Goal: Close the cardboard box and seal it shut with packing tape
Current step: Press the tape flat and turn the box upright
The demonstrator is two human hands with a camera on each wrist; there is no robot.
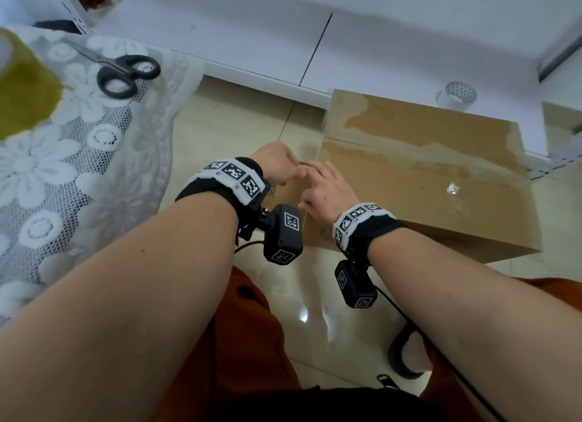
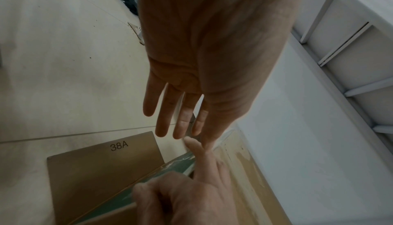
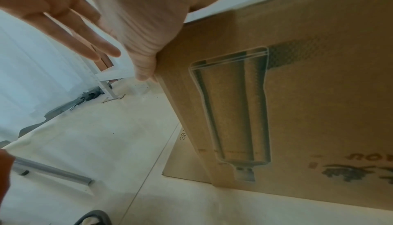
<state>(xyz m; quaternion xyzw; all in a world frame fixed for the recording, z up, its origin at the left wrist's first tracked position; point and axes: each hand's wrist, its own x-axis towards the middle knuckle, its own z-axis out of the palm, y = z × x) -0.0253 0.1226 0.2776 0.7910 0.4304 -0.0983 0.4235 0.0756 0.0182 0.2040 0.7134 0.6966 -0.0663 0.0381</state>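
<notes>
The brown cardboard box (image 1: 425, 175) lies on the tiled floor with its top flaps folded flat; old tape scars streak the top. At its left end, an end flap (image 2: 102, 169) printed 38A still sticks out. My left hand (image 1: 278, 164) hovers at that end's top edge, fingers (image 2: 180, 124) straight and holding nothing I can see. My right hand (image 1: 324, 188) presses there too, index finger (image 2: 197, 153) laid along the edge and thumb (image 3: 146, 72) against the box's side (image 3: 297, 94). A shiny clear strip (image 2: 176, 163) lies under it. The clear tape roll (image 1: 456, 95) stands behind the box.
Black-handled scissors (image 1: 126, 75) lie on a white lace cloth (image 1: 78, 153) at the left. A blurred yellow-green object (image 1: 22, 84) is at the far left. A low white platform (image 1: 283, 37) runs behind the box. My orange-clad knees and a black cable are near.
</notes>
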